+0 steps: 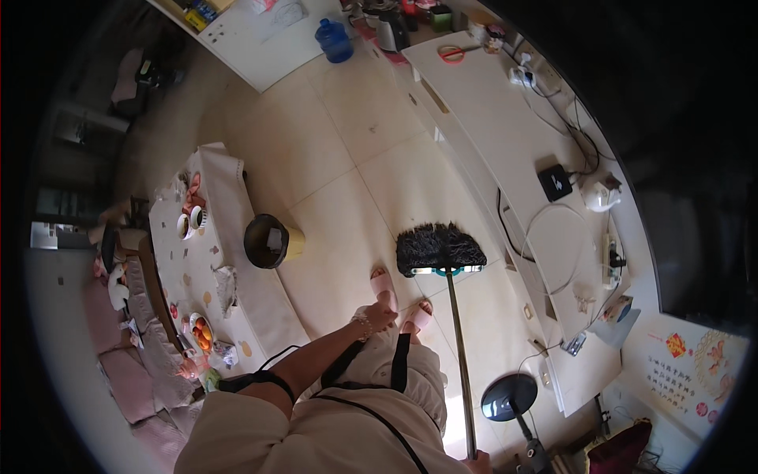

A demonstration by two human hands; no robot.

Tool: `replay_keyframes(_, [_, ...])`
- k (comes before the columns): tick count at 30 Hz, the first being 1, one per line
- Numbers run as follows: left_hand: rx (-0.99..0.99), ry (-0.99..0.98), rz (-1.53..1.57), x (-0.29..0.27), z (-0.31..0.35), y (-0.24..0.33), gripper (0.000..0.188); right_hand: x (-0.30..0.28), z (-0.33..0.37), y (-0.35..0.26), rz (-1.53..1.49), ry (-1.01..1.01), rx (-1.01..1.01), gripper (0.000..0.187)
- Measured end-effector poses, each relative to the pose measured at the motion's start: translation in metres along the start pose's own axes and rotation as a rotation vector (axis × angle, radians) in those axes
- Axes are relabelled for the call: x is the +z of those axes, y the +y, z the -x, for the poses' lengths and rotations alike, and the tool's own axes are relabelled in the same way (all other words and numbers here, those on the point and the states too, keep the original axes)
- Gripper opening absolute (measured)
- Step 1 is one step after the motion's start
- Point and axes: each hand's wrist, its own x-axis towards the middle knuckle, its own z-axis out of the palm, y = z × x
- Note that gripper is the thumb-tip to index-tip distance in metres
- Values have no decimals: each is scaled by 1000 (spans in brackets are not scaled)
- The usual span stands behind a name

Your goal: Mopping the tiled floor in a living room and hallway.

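Observation:
My right hand (pixel 479 462) is at the bottom edge, wrapped round the upper end of a mop's pole (pixel 460 355); only part of this hand shows. The pole runs away from me to a black shaggy mop head (pixel 439 245), which lies on the floor tiles ahead of my feet. A teal and white fitting joins head and pole. In front of my body, my left hand (pixel 380 316) has its fingers curled in, with nothing visible in them. It sits above my pink slippers (pixel 384 286), and a bracelet circles its wrist.
A bin (pixel 268 241) stands left of my feet, beside a cloth-covered table (pixel 260 292) with fruit and cups. Along the right runs a long white cabinet (pixel 489 118) bearing cables and a black box (pixel 554 182). A round black stand base (pixel 509 395) rests near the pole. Far ahead is a blue water jug (pixel 334 41).

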Motion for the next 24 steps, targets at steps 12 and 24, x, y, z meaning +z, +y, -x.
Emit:
replay_keyframes(12, [-123,224,248,-175,-15,-108,28,-1,-42,-252,253,65,-124,16])
replay_keyframes(24, [-342,535,746,-303,-11,-152,23,-3,-64,-634,869,259,-507,11])
